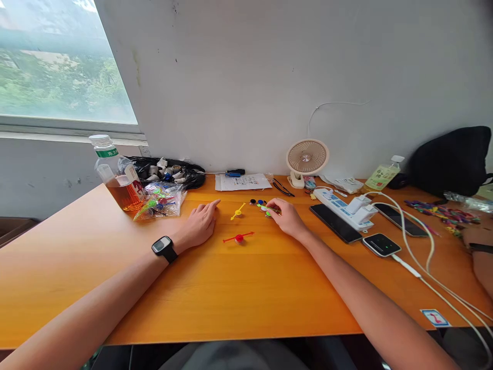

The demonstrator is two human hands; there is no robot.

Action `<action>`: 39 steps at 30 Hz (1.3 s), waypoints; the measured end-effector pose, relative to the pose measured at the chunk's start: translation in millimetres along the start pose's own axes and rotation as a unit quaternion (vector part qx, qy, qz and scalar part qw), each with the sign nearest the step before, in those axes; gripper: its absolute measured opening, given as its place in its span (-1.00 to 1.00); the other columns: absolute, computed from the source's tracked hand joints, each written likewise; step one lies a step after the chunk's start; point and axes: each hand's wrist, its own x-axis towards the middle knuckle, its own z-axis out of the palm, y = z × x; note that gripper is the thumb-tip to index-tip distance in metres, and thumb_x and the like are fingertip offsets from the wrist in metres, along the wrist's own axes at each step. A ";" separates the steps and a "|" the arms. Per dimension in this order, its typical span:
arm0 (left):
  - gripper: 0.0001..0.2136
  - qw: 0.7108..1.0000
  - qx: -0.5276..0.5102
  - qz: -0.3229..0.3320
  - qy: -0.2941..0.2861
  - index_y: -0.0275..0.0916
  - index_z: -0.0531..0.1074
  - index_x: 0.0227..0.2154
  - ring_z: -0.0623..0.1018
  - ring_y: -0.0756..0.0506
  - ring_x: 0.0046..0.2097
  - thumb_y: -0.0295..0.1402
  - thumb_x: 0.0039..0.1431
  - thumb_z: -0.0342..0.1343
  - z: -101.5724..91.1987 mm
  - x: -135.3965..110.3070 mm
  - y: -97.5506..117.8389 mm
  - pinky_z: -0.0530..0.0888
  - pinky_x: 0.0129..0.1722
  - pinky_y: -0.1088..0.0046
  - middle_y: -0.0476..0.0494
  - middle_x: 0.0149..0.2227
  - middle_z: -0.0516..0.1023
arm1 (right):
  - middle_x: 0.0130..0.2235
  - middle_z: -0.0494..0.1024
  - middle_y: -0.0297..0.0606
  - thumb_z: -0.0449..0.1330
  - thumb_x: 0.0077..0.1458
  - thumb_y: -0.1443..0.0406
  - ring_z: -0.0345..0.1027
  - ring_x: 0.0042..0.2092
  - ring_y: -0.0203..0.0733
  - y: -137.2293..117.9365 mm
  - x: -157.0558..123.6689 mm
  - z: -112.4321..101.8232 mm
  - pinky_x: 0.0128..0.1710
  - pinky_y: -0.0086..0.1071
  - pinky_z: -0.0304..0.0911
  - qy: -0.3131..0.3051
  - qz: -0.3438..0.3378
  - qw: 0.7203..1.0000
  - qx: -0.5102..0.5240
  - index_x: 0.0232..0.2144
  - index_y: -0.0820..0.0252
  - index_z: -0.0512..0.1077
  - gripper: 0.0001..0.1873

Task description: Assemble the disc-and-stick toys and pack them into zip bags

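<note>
The right hand [287, 218] pinches, as far as this small view shows, a green arrow [262, 207], right of a yellow arrow [239, 212] on the table [215, 298]. The left hand [198, 223] rests open at left. A red arrow [239, 239] lies nearer; a black disc [253, 201] sits beyond the green arrow, a fan [307, 157] far right.

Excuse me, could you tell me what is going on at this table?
A person's right hand appears to pinch a green arrow, near a small black disc. The left hand lies on the table, with nothing seen in it. A yellow arrow and a red arrow sit nearby, the red one nearer the person.
</note>
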 end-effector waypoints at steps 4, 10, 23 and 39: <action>-0.47 1.000 0.004 0.001 0.007 -0.28 0.08 0.42 0.46 -0.36 0.17 -0.42 0.43 -0.11 0.7 -0.2 0.2 0.44 0.14 -0.02 -0.40 0.23 0.48 | -0.21 0.60 -0.17 0.19 0.26 0.35 0.49 -0.17 -0.09 3.2 -1.6 -1.1 -0.18 -0.28 0.39 -0.011 -0.031 0.997 -0.072 -0.27 0.15 0.51 -0.91; -0.49 1.000 0.002 0.006 0.004 -0.28 0.11 0.40 0.45 -0.35 0.16 -0.41 0.44 -0.12 0.8 -0.3 -0.2 0.43 0.15 -0.01 -0.39 0.21 0.48 | -0.22 0.63 -0.18 0.26 0.20 0.39 0.51 -0.24 -0.13 4.9 -0.2 -3.3 -0.21 -0.31 0.39 -0.022 0.004 0.996 -0.081 -0.30 0.16 0.57 -0.92; -0.51 1.000 0.016 0.009 -0.005 -0.31 0.11 0.39 0.44 -0.34 0.15 -0.40 0.45 -0.14 0.4 -0.4 -0.7 0.43 0.15 0.01 -0.40 0.22 0.47 | -0.33 0.73 -0.22 0.35 0.16 0.34 0.57 -0.30 -0.12 -6.9 0.9 -10.3 -0.28 -0.36 0.32 -0.026 0.046 0.994 -0.093 -0.38 0.16 0.68 -0.90; -0.52 1.000 0.022 0.005 -0.016 -0.30 0.11 0.39 0.44 -0.34 0.16 -0.40 0.46 -0.15 -0.7 -0.4 0.3 0.43 0.16 0.01 -0.38 0.24 0.45 | -0.17 0.74 -0.19 0.39 0.11 0.31 0.59 -0.14 -0.05 -0.4 6.0 -15.4 -0.12 -0.28 0.37 -0.066 0.103 0.986 -0.111 -0.36 0.14 0.70 -0.94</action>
